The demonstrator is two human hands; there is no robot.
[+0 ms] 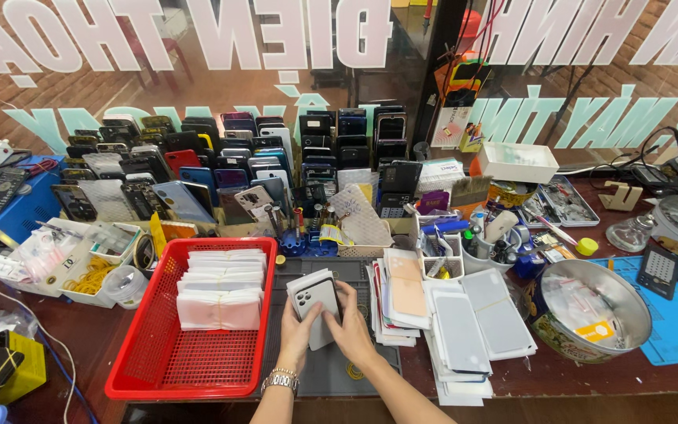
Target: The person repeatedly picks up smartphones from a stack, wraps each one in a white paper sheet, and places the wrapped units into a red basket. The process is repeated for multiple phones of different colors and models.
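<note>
Both my hands hold a silver smartphone [319, 308] back side up over a dark work mat [325, 369], low in the middle of the head view. My left hand [298, 334], with a metal watch on the wrist, grips the phone's lower left. My right hand [352, 330] grips its right edge. A small stack of white packets [305, 280] lies just behind the phone. A rubber band [355, 371] lies on the mat near my right wrist.
A red plastic basket [166, 361] with bundled white packets [221, 289] stands to the left. Stacks of screen protectors [464, 330] lie to the right, then a round metal tin [594, 314]. Rows of upright phones [221, 169] fill the back before a glass window.
</note>
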